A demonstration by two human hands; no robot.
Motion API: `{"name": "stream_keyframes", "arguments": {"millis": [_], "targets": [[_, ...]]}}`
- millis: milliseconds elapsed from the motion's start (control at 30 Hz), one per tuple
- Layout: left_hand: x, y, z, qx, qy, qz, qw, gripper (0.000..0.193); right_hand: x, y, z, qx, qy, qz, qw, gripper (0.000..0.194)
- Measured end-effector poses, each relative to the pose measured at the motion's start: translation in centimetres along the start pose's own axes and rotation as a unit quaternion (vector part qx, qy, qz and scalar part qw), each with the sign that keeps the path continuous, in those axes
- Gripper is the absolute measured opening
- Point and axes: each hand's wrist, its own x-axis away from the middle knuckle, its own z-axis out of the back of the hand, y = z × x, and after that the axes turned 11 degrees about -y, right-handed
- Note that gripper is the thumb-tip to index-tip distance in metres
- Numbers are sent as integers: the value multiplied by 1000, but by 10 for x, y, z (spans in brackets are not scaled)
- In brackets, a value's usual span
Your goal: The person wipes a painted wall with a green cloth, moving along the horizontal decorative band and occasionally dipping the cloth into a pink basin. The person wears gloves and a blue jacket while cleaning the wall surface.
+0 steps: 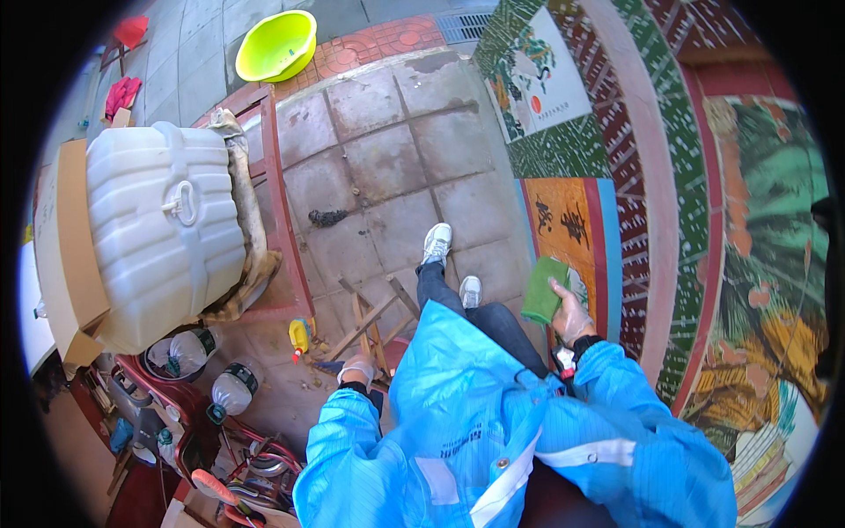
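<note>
My right hand [572, 315], in a thin clear glove, grips a folded green cloth [546, 289]. The cloth is beside the tiled wall, in front of an orange panel with dark characters [560, 221]; whether it touches cannot be told. My left hand [358, 368], also in a clear glove, hangs low by a wooden folding stand [370, 320]. Its fingers are partly hidden, so any grip is unclear. Part of a reddish basin [397, 352] shows behind the stand. A yellow bottle with a red nozzle [299, 337] is on the floor to the left.
A large white plastic tank [165, 224] stands left beside a red metal frame [284, 211]. Clear jugs [234, 389] and a cluttered red cabinet [191, 422] are lower left. A lime-green basin [277, 46] lies beyond the floor tiles. A dark clump [327, 218] is on the tiles.
</note>
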Motion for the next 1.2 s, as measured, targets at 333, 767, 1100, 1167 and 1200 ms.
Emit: {"name": "stream_keyframes", "arguments": {"millis": [333,767,1100,1167,1200], "targets": [[-119,-16,35,13,-110,15,994,55,-70,23,-13,13,36,-43,998,45],[-239,53,163,208,88,-25,974,48,-80,48,16,-34,71,-32,996,45],[-130,154,207,196,199,-215,936,55,-60,33,-10,-74,-19,-78,994,45],[-92,190,204,135,279,-208,928,56,-52,26,-27,-51,-41,-67,996,46],[-75,202,217,170,92,-234,953,65,-43,25,-39,-34,-45,-46,997,46]]}}
